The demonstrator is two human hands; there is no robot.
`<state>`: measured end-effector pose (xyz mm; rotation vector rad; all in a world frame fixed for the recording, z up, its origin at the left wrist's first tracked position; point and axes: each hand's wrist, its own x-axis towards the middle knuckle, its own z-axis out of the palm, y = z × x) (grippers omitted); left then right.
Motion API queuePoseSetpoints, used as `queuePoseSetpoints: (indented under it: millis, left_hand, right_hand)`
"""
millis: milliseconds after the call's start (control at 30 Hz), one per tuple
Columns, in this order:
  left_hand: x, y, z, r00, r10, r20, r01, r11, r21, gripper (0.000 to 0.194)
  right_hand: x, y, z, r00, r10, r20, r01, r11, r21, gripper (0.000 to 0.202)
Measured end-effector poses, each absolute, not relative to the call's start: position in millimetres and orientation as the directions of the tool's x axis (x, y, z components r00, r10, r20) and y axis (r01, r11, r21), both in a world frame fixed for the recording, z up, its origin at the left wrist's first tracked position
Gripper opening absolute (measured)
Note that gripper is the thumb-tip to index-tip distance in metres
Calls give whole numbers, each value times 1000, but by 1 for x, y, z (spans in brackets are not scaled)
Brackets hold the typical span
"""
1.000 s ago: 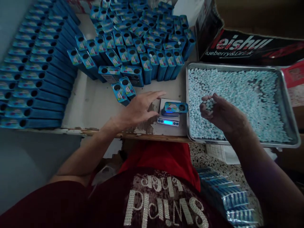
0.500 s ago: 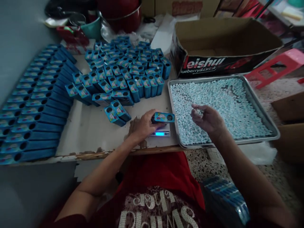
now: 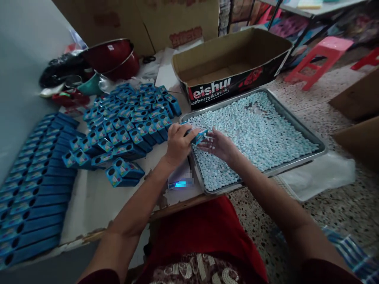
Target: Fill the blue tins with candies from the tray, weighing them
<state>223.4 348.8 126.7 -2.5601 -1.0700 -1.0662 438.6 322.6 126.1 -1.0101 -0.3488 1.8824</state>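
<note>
My left hand (image 3: 178,144) is closed round a small blue candy box (image 3: 199,136), held tilted above the left edge of the metal tray (image 3: 195,173). Close against the box's right end is my right hand (image 3: 217,145), its fingers stretched out and slightly cupped, with a few small pale candies (image 3: 209,138) on them. The box's hole is hard to make out from here. Many white and pale blue candies (image 3: 251,138) cover the tray. A small scale (image 3: 180,184) with a lit blue display sits on the table below my left hand.
Many blue boxes (image 3: 124,118) stand bunched on the table, with long rows of more boxes (image 3: 38,185) at the left. Behind the tray stands an open carton (image 3: 213,91). Red pots (image 3: 115,59) are at the back; a pink stool (image 3: 322,55) is on the right.
My left hand has lifted the box off the scale and tilted it toward the tray. My right hand has moved left to the box, its fingers opening out. The view has turned right.
</note>
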Motion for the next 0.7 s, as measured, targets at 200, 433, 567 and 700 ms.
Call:
queuePoseSetpoints:
  millis: [200, 433, 567, 700]
  left_hand:
    - [229, 348, 120, 269, 735, 623, 650, -616, 445, 32]
    - [185, 302, 119, -41, 988, 149, 190, -139, 972, 64]
    - [153, 266, 108, -54, 999, 2, 189, 8, 982, 64]
    - [145, 250, 95, -36, 998, -59, 175, 64, 982, 62]
  right_hand:
    - [444, 318, 119, -343, 720, -603, -655, -644, -395, 44]
    - [459, 324, 95, -244, 822, -515, -694, -519, -499, 11]
    - [466, 329, 94, -207, 865, -457, -624, -476, -620, 26]
    - [464, 328, 106, -171, 915, -366, -468, -403, -787, 29]
